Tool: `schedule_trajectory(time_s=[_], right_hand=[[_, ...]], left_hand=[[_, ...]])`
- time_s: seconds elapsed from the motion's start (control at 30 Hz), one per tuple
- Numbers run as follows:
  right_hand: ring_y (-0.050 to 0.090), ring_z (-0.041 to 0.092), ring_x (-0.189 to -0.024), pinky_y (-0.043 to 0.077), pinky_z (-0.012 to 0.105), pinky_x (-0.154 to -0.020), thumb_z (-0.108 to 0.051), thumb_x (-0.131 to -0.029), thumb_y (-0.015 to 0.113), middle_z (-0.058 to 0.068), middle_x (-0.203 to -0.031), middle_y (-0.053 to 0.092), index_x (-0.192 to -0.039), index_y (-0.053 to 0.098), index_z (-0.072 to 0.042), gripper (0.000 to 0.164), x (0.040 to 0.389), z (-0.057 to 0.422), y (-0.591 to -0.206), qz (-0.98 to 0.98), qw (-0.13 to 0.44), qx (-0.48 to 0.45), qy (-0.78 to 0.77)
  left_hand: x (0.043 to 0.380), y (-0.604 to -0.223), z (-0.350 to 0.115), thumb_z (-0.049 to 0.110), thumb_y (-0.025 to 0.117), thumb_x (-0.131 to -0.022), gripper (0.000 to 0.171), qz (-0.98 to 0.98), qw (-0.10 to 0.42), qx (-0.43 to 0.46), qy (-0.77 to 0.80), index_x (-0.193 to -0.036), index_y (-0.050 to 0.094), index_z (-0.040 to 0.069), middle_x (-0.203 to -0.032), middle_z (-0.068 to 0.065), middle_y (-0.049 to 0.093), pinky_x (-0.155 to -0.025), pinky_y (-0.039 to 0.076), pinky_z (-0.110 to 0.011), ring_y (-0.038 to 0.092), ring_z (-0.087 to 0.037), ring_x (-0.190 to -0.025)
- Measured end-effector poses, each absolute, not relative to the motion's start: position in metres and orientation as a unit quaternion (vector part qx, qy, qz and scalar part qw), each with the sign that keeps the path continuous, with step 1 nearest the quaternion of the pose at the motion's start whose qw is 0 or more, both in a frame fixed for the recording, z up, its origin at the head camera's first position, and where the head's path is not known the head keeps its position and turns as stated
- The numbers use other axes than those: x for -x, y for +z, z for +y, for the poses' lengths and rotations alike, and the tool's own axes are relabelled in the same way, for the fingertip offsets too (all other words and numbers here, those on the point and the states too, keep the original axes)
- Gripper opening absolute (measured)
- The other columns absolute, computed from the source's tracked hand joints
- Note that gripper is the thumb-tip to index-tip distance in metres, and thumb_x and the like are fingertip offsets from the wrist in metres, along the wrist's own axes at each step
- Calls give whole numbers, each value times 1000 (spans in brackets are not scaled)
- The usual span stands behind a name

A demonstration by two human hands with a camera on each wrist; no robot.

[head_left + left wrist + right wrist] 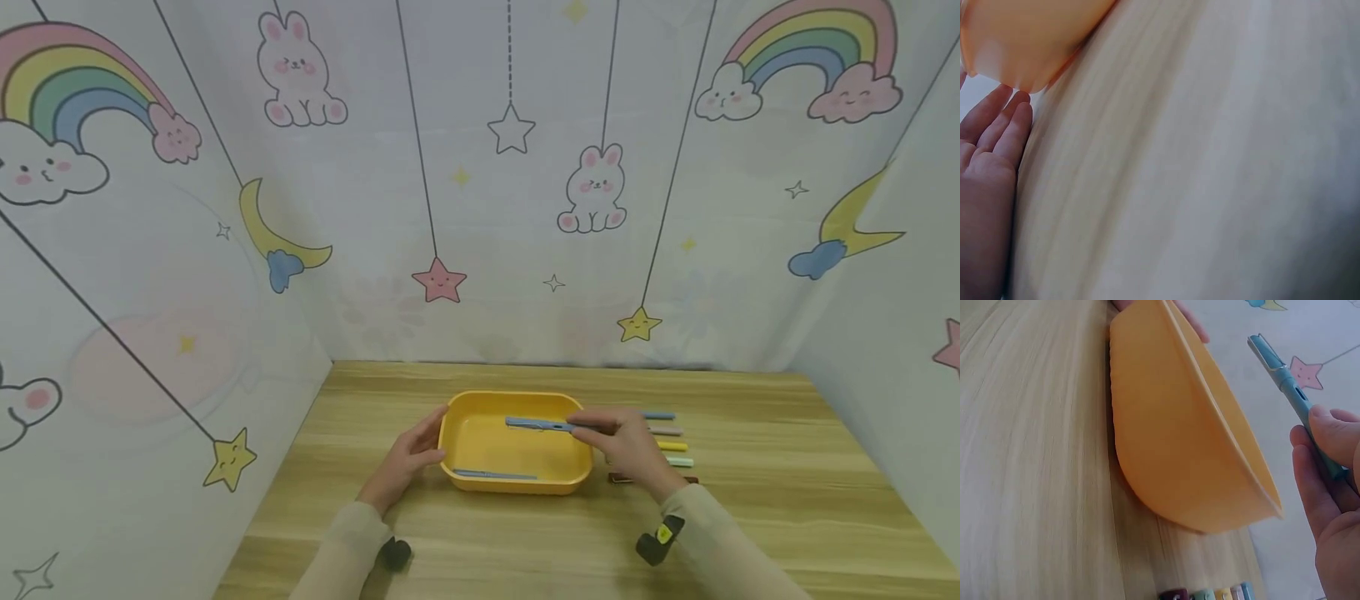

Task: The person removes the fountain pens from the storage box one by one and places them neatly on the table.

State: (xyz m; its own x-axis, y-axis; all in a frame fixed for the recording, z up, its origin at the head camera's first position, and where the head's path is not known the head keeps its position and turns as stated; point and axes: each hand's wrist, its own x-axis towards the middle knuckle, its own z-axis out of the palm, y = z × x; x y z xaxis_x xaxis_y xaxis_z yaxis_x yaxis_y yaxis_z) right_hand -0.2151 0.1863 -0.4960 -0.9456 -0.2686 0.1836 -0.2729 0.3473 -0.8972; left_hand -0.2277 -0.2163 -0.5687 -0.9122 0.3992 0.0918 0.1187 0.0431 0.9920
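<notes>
In the head view a blue pen (538,424) with a wire clip is held above the yellow basin (516,484) by my right hand (622,442). In the right wrist view, thumb and fingers pinch one end of the pen (1297,400), and its clip end points away from the hand. My left hand (408,458) touches the basin's left end. In the left wrist view its fingers (1013,131) lie nearly straight against the outside of the basin (1029,37). Another thin blue pen (495,475) lies inside, along the near wall.
Several pens lie in a column right of the basin, partly behind my right hand: a blue one (660,415), a yellow one (673,447), a pale green one (678,462) and a dark brown one (619,478) among them. Printed cloth walls (480,333) border the wooden table (787,483).
</notes>
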Motion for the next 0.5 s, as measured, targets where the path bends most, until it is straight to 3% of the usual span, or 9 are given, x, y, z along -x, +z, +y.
schedule_trajectory(time_s=[0.5], right_hand=[[75,11,-98,65,39,-82,-22,-95,80,15,-120,77,-121,79,-6,31,198,234,-499,-812,10,-137,568]], left_hand=[[228,-568,-215,11,69,-102,74,715,103,-178,668,-166,32,16,-171,-12,30,-115,39,-21,33,-34,-155]])
